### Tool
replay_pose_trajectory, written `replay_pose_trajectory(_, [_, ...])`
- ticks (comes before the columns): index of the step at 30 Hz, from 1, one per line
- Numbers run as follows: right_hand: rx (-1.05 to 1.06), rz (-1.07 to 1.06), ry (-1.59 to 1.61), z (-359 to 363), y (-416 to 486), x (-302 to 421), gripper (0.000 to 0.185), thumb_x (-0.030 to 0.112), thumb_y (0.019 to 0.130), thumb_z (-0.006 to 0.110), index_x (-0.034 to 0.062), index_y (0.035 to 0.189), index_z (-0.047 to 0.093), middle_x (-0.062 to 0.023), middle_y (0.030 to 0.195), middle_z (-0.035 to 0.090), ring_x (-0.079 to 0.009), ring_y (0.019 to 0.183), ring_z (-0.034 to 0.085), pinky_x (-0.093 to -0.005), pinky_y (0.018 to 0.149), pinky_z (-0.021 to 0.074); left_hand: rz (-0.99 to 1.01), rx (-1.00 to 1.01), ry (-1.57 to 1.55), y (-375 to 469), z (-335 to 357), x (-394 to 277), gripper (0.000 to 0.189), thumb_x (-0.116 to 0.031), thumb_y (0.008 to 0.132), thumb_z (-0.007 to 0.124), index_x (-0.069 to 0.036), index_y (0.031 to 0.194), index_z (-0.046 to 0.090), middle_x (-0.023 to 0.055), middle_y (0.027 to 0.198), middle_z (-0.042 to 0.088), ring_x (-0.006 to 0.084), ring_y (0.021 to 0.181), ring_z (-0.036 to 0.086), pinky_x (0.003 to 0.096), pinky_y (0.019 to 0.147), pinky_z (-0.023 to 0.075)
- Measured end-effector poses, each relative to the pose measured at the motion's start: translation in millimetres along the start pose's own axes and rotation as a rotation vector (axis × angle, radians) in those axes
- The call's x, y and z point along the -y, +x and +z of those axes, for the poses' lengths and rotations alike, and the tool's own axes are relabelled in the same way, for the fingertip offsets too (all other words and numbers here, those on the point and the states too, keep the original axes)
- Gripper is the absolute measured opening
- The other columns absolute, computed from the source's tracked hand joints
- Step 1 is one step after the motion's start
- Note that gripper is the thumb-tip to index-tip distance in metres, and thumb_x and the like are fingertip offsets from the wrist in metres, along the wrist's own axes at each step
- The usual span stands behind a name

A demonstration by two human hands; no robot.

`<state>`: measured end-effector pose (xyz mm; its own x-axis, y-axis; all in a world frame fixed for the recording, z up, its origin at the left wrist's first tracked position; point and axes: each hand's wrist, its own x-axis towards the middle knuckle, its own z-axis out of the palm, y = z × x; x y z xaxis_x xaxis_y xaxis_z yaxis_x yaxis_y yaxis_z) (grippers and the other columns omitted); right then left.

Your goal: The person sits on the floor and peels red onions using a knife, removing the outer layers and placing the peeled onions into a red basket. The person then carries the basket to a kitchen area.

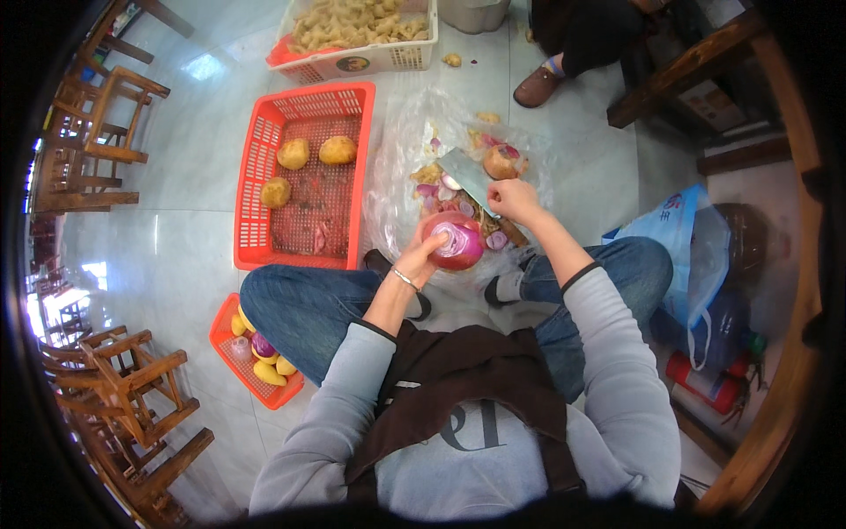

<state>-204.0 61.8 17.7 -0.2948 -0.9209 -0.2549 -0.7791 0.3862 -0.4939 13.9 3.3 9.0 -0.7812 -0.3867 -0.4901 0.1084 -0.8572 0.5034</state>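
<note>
My left hand (423,250) is shut around a red onion (459,246), thumb resting on its pale cut end. Purple skin still covers the onion's sides. Just up and to the right, my right hand (517,200) has curled fingers over the edge of a cleaver (466,175). Whether those fingers hold anything is hidden. The cleaver's wooden handle (513,233) sticks out below that hand, free of the fingers. Under both hands, a clear plastic bag (400,168) is spread on the floor with onion skins (433,190), cut slices and peelings on it. A brown, rounded vegetable piece (503,162) lies beside the blade.
Left of the bag, a red plastic basket (240,218) holds several potatoes (293,153). Beyond stands a white crate (396,56) of ginger. A smaller red basket (221,330) of peeled vegetables sits by my left knee. Another person's shoe (538,87), a blue bag (681,244) and wooden stools (132,377) are around.
</note>
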Motion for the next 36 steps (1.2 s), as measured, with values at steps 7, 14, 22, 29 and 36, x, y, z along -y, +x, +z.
replay_pose_trajectory(7, [0.251, -0.178, 0.732, -8.9, -16.0, 32.3, 0.022, 0.019, 0.078, 0.06, 0.0032, 0.093, 0.056, -0.0022, 0.082, 0.059, -0.0106, 0.074, 0.054, -0.0264, 0.064, 0.0441, 0.005, 0.047, 0.012, -3.0, 2.6, -13.5, 0.061, -0.017, 0.074, 0.063, -0.009, 0.125, 0.029, 0.0088, 0.12, 0.042, 0.0217, 0.111, 0.042, 0.0395, 0.093, 0.0367])
replay_pose_trajectory(14, [0.123, -0.258, 0.448, -5.0, -6.2, 35.3, 0.019, 0.022, 0.076, 0.06, 0.0047, 0.08, 0.054, -0.0093, 0.071, 0.058, -0.0224, 0.066, 0.055, -0.0318, 0.058, 0.0415, 0.029, 0.065, 0.06, -2.1, -8.6, -6.5, 0.062, -0.016, 0.074, 0.062, -0.008, 0.125, 0.029, 0.0089, 0.121, 0.04, 0.0216, 0.112, 0.041, 0.0393, 0.094, 0.0352])
replay_pose_trajectory(22, [-0.122, -0.31, 0.341, 32.2, 20.4, 43.5, 0.018, 0.023, 0.077, 0.055, 0.0058, 0.078, 0.053, -0.0123, 0.078, 0.057, -0.0316, 0.074, 0.055, -0.0395, 0.063, 0.0424, -0.063, 0.141, 0.088, -1.0, -3.8, -11.1, 0.067, -0.018, 0.075, 0.062, -0.007, 0.129, 0.025, 0.0082, 0.122, 0.04, 0.0201, 0.112, 0.041, 0.0379, 0.095, 0.034])
replay_pose_trajectory(29, [-0.054, -0.611, -0.034, 16.9, 28.7, 98.1, 0.017, 0.024, 0.076, 0.054, 0.0074, 0.08, 0.052, -0.01, 0.079, 0.055, -0.0287, 0.076, 0.057, -0.0383, 0.062, 0.046, -0.174, 0.202, 0.338, 1.1, -7.1, 0.4, 0.062, -0.017, 0.075, 0.063, -0.005, 0.127, 0.03, 0.008, 0.12, 0.044, 0.0186, 0.11, 0.044, 0.036, 0.094, 0.0352])
replay_pose_trajectory(36, [-0.415, -0.536, 0.207, -0.8, 12.9, 129.0, 0.014, 0.022, 0.076, 0.057, 0.0097, 0.08, 0.053, -0.0068, 0.076, 0.055, -0.0258, 0.07, 0.057, -0.0356, 0.056, 0.046, -0.017, -0.03, 0.449, 13.0, -11.2, 31.3, 0.053, -0.006, 0.075, 0.061, -0.007, 0.122, 0.037, 0.0058, 0.116, 0.047, 0.0162, 0.105, 0.046, 0.0323, 0.09, 0.0368])
